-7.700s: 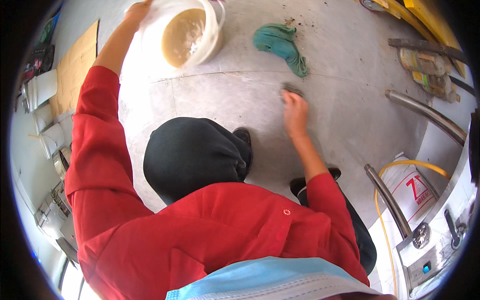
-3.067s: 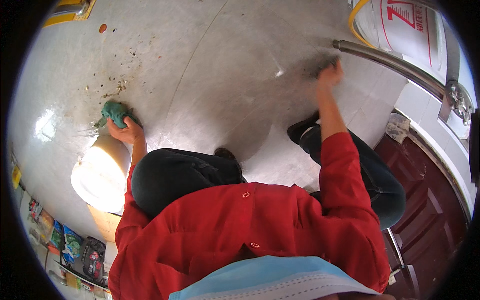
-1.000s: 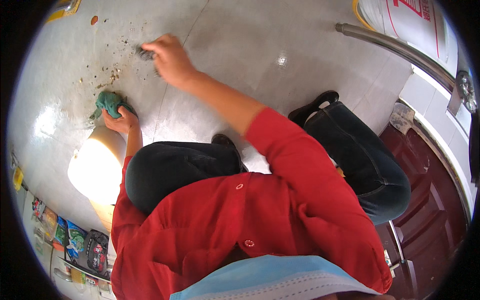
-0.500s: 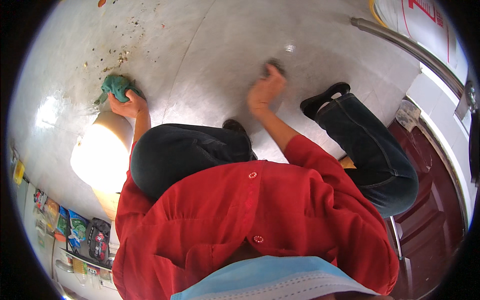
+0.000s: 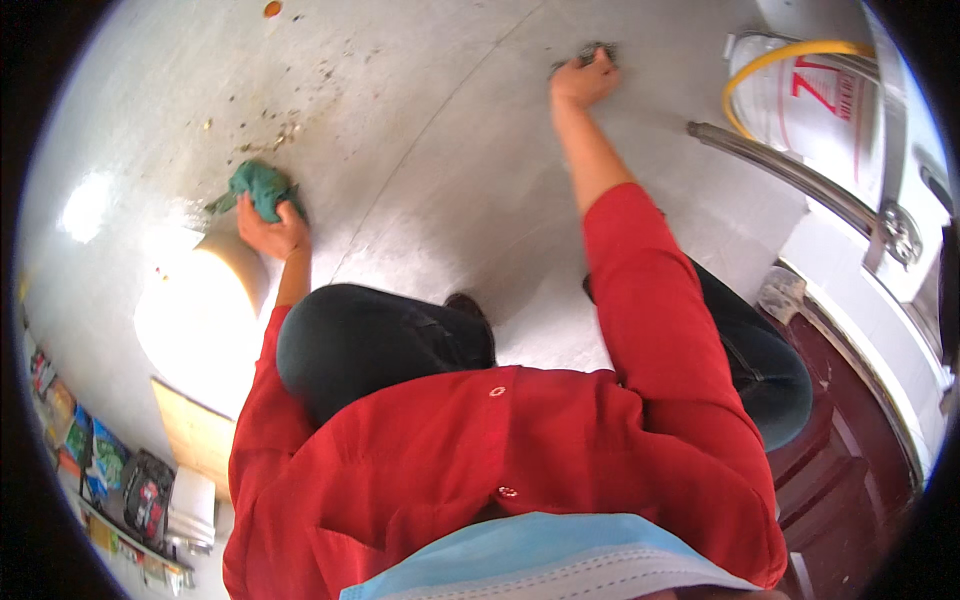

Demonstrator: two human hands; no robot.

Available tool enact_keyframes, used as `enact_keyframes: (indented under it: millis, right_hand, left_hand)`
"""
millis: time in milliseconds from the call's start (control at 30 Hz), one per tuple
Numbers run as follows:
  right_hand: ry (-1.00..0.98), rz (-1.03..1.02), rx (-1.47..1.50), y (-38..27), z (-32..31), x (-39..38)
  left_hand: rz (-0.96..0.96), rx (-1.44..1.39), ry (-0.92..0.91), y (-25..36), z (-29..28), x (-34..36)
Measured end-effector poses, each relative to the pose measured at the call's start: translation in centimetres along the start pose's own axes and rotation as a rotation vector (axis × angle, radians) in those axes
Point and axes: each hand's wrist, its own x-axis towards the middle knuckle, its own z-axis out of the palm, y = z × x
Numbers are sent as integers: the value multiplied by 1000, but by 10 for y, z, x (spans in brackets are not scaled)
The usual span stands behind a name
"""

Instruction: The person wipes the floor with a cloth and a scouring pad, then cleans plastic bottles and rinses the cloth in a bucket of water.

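Observation:
My left hand is closed around a bunched green cloth, which lies against the pale grey floor. Dark and brownish crumbs are scattered just beyond the cloth. With the arm stretched far forward, my right hand presses on a dark grey scouring pad, probably steel wool. The fingers partly cover this pad, so its full shape is hidden. Between the two hands runs a thin seam in the floor.
Beside my left forearm stands a rounded, glaringly lit object. A metal pipe and a white container with a yellow hoop are at the right. Below them is a maroon panelled surface. Shelved goods line the lower left.
My right hand has moved forward with the scouring pad, and the arm is now extended. My left hand stays on the cloth beside the crumbs. The view has shifted, showing more of the container.

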Motion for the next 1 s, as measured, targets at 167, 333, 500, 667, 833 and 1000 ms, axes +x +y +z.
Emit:
enact_keyframes:
  millis: [167, 333, 500, 667, 833, 1000]
  right_hand:
    - [-245, -306, 130, -2, 105, -141]
    - [-1063, -318, 87, -97, 138, -237]
    - [-1244, -761, -304, -144, 91, -158]
    - [-1303, -856, -519, -223, 5, -82]
    - [-1352, -935, -766, -260, -56, -15]
    - [-1322, -769, -656, -237, -73, 39]
  left_hand:
    - [8, 24, 27, -2, -7, -4]
    - [-8, -20, 18, -2, -6, -1]
    - [-77, -88, -52, 1, -9, 0]
    - [-207, -12, -211, 2, -21, 7]
    - [-302, 40, -372, 14, -16, 13]
    - [-357, 75, -558, 2, -25, 24]
